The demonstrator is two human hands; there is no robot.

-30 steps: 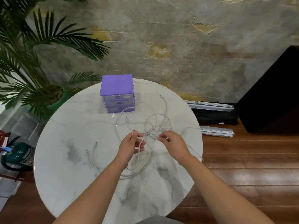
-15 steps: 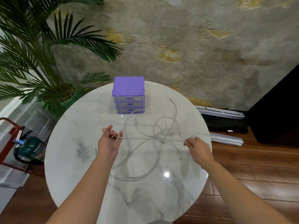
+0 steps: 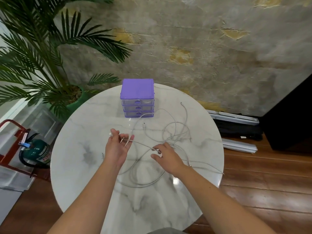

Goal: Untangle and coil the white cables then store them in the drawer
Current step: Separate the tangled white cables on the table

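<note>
Several white cables (image 3: 169, 136) lie tangled on the round marble table (image 3: 81, 166), with loops spreading towards the right edge. My left hand (image 3: 117, 146) is raised left of the tangle and holds one cable near its plug end, the strand running across its fingers. That strand (image 3: 143, 144) leads right to my right hand (image 3: 166, 157), whose fingertips pinch it at the edge of the tangle. A purple three-drawer unit (image 3: 137, 92) stands at the back of the table with all drawers closed. One cable loop touches its bottom drawer.
A palm in a green pot (image 3: 74, 102) stands beyond the table's left rim. A green fire extinguisher (image 3: 38, 152) in a red stand sits on the floor at left. White bars and a black bag (image 3: 236, 125) lie on the floor at right.
Both hands first pulled one strand taut and wide apart. Now my right hand has come back left to the tangle and the strand hangs slacker. My left hand has stayed at the left.
</note>
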